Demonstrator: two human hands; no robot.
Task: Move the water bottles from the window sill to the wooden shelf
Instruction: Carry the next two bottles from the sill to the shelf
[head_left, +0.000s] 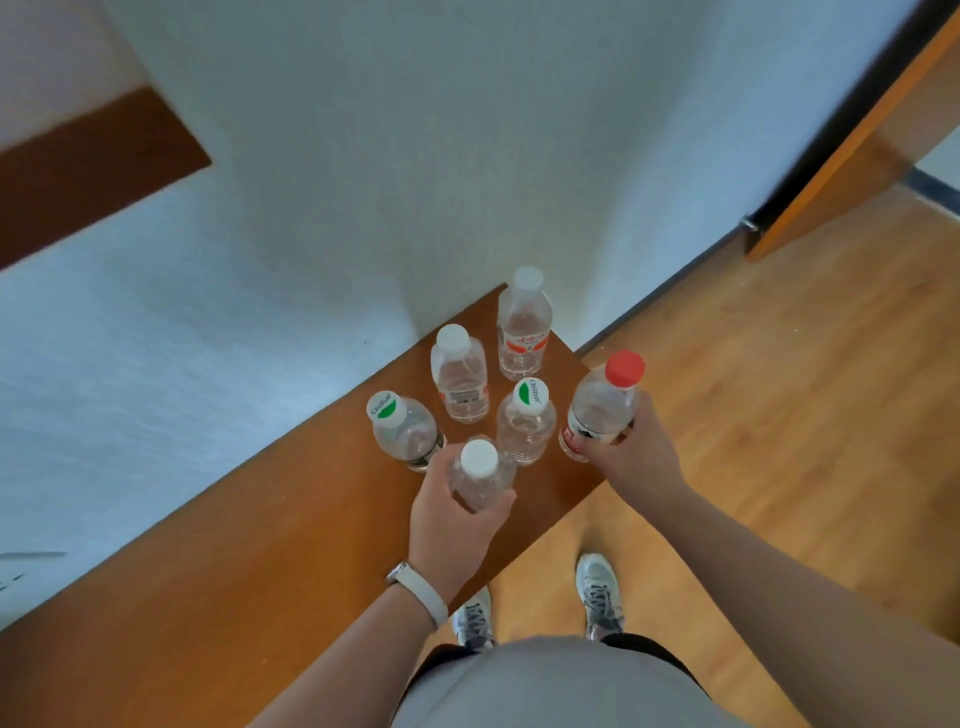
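Left hand (447, 525) gripped a white-capped water bottle (480, 467); right hand (634, 457) gripped a red-capped water bottle (602, 405). Four more bottles (460, 379) stood just beyond the hands on the wooden shelf (260, 545).

Four bottles (523, 325) crowd the shelf (260, 545) corner; left stretch bare

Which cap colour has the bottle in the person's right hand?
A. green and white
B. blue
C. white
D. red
D: the right hand grips the red-capped bottle, while the left hand holds a white-capped bottle.
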